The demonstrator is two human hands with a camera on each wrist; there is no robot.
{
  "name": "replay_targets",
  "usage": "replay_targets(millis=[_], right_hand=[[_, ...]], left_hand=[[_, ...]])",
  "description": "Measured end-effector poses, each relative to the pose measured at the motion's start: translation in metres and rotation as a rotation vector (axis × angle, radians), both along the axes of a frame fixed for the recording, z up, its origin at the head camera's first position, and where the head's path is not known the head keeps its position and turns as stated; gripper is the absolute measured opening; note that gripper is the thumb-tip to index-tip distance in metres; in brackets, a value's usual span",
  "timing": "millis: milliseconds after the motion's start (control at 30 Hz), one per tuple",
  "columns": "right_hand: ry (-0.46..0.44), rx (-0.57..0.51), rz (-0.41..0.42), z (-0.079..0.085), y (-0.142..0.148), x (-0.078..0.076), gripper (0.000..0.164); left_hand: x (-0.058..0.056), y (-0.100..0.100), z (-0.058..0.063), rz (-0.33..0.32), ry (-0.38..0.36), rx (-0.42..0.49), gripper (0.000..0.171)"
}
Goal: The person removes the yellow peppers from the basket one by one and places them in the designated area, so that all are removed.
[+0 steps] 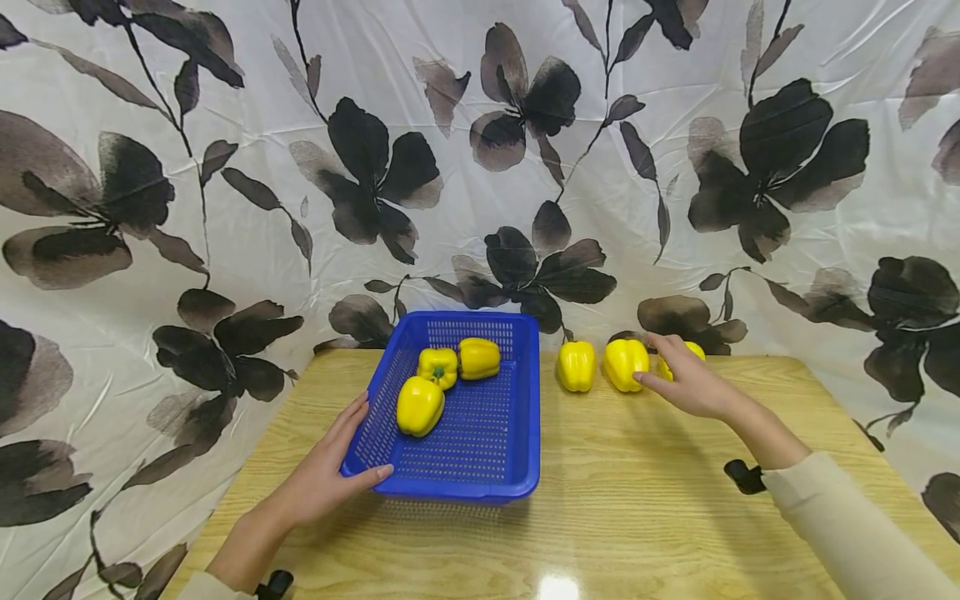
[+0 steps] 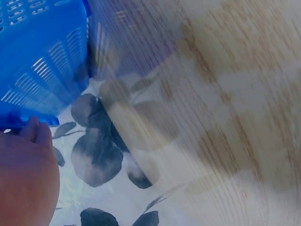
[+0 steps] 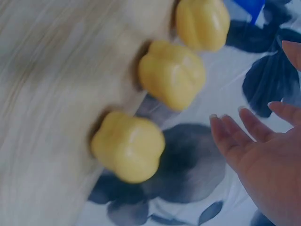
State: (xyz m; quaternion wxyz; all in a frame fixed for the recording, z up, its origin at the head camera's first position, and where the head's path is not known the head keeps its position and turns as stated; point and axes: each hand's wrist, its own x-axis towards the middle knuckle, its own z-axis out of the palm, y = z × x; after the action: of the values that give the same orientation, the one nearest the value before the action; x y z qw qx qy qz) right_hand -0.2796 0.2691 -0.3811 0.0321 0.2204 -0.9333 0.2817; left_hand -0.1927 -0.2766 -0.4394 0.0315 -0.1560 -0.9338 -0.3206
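Three yellow bell peppers lie inside a blue plastic basket (image 1: 528, 417), the nearest bell pepper (image 1: 420, 407) toward its left side. My left hand (image 1: 322, 475) rests at the basket's near left corner, fingers along the left rim and thumb at the front rim. In the left wrist view the fingers (image 2: 43, 134) touch the rim. My right hand (image 1: 693, 383) hovers with fingers spread and nothing held, over the row right of the basket. That row has a left pepper (image 1: 576, 367), a middle pepper (image 1: 626, 365) and a right pepper (image 3: 129, 147), partly hidden by the hand in the head view.
The light wooden table (image 1: 615, 517) carries everything. Behind it hangs a white cloth (image 1: 442, 275) with dark flower prints, close to the table's far edge. The row of peppers stands near that edge.
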Motion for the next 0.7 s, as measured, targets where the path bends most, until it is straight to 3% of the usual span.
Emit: replay_targets(millis=[433, 700], right_hand=[[0.011, -0.018, 0.091, 0.0, -0.05, -0.001, 0.07], [0.046, -0.026, 0.163, 0.005, -0.098, -0.009, 0.068]], left_hand=[[-0.001, 0.002, 0.0, -0.007, 0.005, 0.012, 0.1], [-0.001, 0.0, 0.0, -0.006, 0.013, -0.004, 0.1]])
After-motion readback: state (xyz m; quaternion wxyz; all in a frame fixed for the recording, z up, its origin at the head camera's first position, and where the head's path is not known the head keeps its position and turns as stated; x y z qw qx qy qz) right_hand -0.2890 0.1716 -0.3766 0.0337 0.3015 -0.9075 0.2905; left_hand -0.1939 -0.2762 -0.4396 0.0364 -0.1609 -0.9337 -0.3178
